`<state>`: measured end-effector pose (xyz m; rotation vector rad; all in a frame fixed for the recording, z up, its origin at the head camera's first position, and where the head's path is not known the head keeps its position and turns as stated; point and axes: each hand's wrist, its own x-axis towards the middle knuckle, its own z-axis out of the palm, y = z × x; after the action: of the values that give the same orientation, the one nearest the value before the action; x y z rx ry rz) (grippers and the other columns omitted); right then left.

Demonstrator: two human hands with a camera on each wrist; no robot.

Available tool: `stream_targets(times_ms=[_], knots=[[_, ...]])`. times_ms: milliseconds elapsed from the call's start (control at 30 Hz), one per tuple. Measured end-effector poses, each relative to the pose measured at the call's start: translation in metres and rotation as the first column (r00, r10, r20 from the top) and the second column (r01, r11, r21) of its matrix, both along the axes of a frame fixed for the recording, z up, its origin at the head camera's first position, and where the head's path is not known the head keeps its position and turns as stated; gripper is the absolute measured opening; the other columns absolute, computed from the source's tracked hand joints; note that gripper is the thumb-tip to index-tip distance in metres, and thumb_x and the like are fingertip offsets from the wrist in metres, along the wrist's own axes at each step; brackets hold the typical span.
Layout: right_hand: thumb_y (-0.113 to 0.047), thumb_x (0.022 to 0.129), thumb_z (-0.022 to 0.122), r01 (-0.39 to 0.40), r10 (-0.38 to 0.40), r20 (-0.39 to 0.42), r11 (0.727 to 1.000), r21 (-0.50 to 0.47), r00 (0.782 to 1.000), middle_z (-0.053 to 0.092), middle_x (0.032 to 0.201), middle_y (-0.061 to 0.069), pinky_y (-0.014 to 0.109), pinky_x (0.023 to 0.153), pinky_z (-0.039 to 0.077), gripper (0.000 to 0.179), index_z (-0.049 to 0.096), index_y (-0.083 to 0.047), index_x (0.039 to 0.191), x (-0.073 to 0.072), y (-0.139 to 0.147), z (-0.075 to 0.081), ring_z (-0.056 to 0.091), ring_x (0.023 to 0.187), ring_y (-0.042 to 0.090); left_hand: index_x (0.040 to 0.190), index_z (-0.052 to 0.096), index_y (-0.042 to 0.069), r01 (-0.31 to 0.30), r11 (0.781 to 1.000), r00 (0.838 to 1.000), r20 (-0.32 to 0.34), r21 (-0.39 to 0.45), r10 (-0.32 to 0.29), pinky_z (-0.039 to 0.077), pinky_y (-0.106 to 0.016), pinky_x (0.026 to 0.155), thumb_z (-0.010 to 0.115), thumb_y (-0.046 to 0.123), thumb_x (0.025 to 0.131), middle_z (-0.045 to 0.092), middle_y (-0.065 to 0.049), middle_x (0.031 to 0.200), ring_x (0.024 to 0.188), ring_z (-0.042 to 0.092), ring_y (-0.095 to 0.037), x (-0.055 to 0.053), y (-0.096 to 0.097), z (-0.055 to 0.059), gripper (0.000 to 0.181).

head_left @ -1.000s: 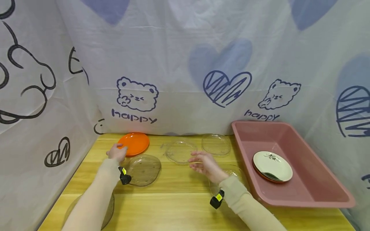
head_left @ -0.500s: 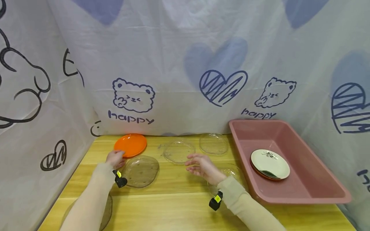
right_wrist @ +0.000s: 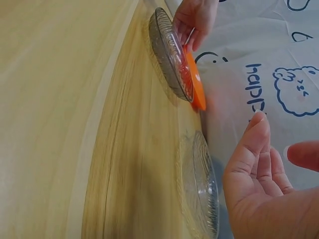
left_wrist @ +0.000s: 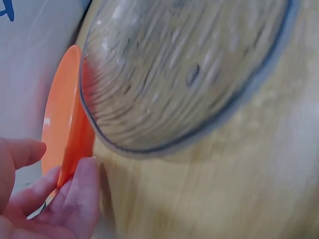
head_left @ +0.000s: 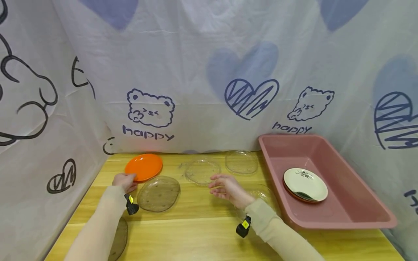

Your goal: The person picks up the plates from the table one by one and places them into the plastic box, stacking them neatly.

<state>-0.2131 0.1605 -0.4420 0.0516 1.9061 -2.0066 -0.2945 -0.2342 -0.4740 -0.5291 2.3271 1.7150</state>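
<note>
In the frame's lower left, the left hand (head_left: 125, 182) grips a glossy, round orange plate (head_left: 143, 166) by its rim; near centre, the right hand (head_left: 231, 189) hovers, loosely curled.

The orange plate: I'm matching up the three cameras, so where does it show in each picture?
Head: the orange plate is left of centre, near the back of the table, with the left hand at its near-left edge.
Left wrist: far left, partly behind the smoky clear plate.
Right wrist: upper part, right of centre, just below the left hand.
Shared landmark: the smoky clear plate, next to it in all three views.
</note>
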Motion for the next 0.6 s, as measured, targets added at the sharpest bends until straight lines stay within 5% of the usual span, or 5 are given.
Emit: stream_targets(times_ms=[167,300,433,533,600], knots=[[-0.014,0.103,0.044,-0.006,0.006,0.0,1.0,-0.001,1.0,0.068,0.104,0.007,0.028,0.084,0.059,0.042,0.046,0.005,0.14,0.0008,-0.0013,-0.0025,0.068,0.083,0.013,0.129,0.054,-0.02,-0.042,0.972,0.999,-0.041,-0.232,0.033,0.062,-0.026,0.061,0.06,0.027,0.094,0.072,-0.032,0.102,0.057,0.07,-0.01,0.0041,-0.005,0.0008,0.058],[-0.014,0.103,0.045,-0.005,0.005,-0.001,1.0,-0.002,1.0,0.068,0.104,0.007,0.029,0.084,0.06,0.04,0.048,0.003,0.139,0.0003,-0.0025,-0.0039,0.068,0.084,0.013,0.121,0.058,-0.021,-0.084,0.948,0.996,-0.06,-0.307,0.069,0.062,-0.027,0.06,0.063,0.028,0.092,0.068,-0.036,0.107,0.058,0.071,-0.014,0.0038,-0.0077,-0.0009,0.057],[-0.014,0.103,0.045,-0.001,0.001,0.003,1.0,-0.003,1.0,0.068,0.103,0.006,0.028,0.083,0.059,0.04,0.048,0.003,0.139,0.0005,-0.0028,-0.0039,0.068,0.083,0.013,0.127,0.053,-0.02,-0.107,0.935,0.994,-0.063,-0.338,0.091,0.062,-0.038,0.086,0.062,0.024,0.091,0.056,-0.039,0.127,0.098,0.072,-0.035,0.0032,-0.0067,-0.0007,0.058],[-0.013,0.103,0.044,-0.003,0.003,0.003,1.0,-0.008,1.0,0.068,0.101,0.006,0.027,0.082,0.059,0.04,0.047,0.005,0.139,0.0011,-0.0028,-0.0042,0.068,0.082,0.013,0.134,0.048,-0.018,-0.117,0.93,0.993,-0.045,-0.348,0.108,0.049,-0.047,0.11,0.059,0.018,0.09,0.047,-0.039,0.139,0.132,0.05,-0.046,0.0036,-0.0054,0.0005,0.058],[-0.013,0.103,0.045,-0.003,0.003,0.005,1.0,-0.014,1.0,0.068,0.101,0.006,0.027,0.082,0.059,0.04,0.047,0.006,0.138,0.0017,-0.003,-0.0048,0.067,0.081,0.013,0.139,0.041,-0.017,-0.146,0.941,0.989,-0.032,-0.306,0.143,0.044,-0.049,0.115,0.056,0.013,0.089,0.04,-0.039,0.144,0.139,0.04,-0.049,0.0037,-0.0048,0.0007,0.06]])
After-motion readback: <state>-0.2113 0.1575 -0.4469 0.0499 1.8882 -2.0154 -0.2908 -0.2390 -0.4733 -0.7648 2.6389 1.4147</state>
